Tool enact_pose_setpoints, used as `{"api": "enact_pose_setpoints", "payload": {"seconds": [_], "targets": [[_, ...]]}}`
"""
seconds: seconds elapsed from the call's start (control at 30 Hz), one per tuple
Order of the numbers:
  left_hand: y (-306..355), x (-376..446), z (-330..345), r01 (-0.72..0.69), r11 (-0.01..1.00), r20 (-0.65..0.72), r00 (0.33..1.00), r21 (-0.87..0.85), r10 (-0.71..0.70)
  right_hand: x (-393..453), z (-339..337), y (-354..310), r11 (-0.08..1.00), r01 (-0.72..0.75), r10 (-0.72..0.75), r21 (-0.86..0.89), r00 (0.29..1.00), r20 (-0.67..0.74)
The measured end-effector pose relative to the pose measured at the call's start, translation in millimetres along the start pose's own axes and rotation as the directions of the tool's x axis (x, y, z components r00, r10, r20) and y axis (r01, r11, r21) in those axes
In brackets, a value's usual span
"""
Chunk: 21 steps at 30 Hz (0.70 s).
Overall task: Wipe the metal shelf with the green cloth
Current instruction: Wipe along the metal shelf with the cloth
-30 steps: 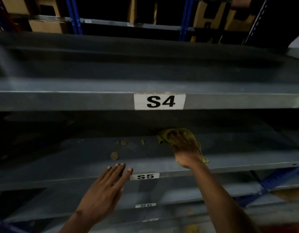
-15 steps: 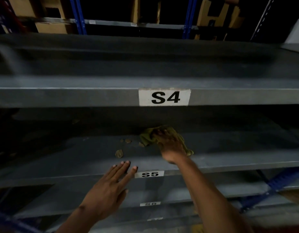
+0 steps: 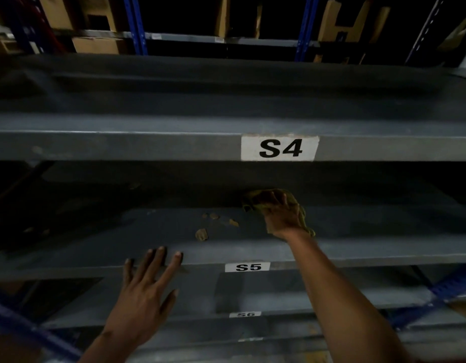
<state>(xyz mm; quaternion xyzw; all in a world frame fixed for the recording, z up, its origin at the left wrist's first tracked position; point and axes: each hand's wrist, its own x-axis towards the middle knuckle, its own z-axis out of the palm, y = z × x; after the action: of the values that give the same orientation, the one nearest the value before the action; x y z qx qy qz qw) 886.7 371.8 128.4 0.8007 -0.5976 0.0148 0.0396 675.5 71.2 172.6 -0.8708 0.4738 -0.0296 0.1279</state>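
Note:
The grey metal shelf (image 3: 370,231) labelled S5 runs across the middle of the head view. My right hand (image 3: 279,214) reaches deep into it and presses the crumpled green cloth (image 3: 297,205) flat on the shelf surface, under the shadow of the S4 shelf. Most of the cloth is hidden beneath the hand. Several small brownish scraps (image 3: 201,235) lie on the shelf just left of the cloth. My left hand (image 3: 145,292) lies with spread straight fingers, fingertips on the shelf's front edge left of the S5 label.
The S4 shelf (image 3: 121,145) hangs close above, leaving a low gap. The S6 shelf (image 3: 252,294) sits below. Blue uprights (image 3: 135,24) and cardboard boxes (image 3: 95,43) stand behind. A blue brace (image 3: 446,289) crosses at lower right.
My right hand has pushed the cloth further back on the shelf, away from the front edge. My left hand's fingertips have come up onto the shelf's front edge.

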Motion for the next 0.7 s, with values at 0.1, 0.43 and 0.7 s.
{"api": "enact_pose_setpoints", "payload": {"seconds": [0.1,0.43,0.7], "targets": [[-1.4,-0.3,-0.8,-0.006,1.0,-0.004,1.0,0.012,0.007,8.2,1.9,-7.8,0.999,0.031,-0.029,-0.037,0.998,0.062],[-2.7,0.4,4.1,-0.036,0.999,-0.017,0.999,0.009,0.036,11.9,16.3,-36.0,0.963,0.251,-0.238,-0.098,0.963,0.124],[-3.8,0.8,2.9,-0.043,0.999,-0.01,0.999,0.002,0.043,17.3,12.8,-55.6,0.96,0.274,-0.27,-0.058,0.96,0.069]]}}
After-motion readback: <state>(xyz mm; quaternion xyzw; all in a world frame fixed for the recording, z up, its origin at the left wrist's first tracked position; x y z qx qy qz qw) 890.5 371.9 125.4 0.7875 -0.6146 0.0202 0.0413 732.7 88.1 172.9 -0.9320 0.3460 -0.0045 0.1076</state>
